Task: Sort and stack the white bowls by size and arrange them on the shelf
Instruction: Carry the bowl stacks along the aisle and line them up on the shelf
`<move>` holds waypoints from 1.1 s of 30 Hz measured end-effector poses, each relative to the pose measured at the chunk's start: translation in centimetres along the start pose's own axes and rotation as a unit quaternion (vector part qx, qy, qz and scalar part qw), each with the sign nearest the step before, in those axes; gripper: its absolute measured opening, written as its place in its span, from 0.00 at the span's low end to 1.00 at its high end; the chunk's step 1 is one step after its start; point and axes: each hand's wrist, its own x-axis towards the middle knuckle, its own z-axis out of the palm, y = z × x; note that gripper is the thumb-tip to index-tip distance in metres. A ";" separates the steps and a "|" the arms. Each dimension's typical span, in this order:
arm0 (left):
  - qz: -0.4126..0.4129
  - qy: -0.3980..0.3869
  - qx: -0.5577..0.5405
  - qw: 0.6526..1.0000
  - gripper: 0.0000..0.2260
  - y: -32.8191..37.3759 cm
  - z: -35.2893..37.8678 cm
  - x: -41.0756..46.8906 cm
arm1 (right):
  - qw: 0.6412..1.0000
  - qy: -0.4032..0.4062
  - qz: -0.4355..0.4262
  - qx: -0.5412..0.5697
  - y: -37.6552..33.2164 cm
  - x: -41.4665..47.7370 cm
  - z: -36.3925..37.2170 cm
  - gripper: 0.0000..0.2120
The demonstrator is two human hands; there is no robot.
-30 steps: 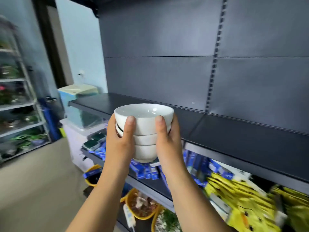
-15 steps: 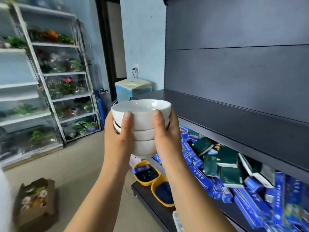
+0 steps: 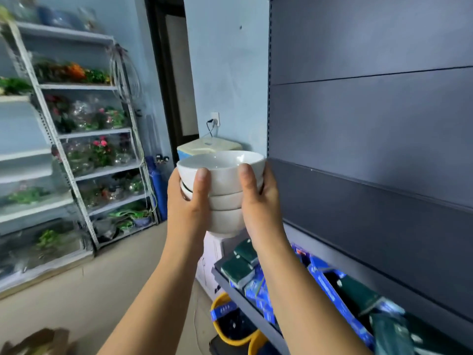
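Bowls stacked three deep are clasped between your left hand and right hand, held in the air beside the end of the dark shelf; clip that edge or relax one palm and they could spill.

- Blue packets on the lower shelf are showing white print, too blurred to read.
- A blue label on the yellow tub is carrying white characters, equally illegible.
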 end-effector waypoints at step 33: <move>-0.090 -0.367 -0.139 0.916 0.35 -33.7 17.0 35.7 | 0.955 0.249 -0.060 -0.149 24.1 37.0 0.7 0.37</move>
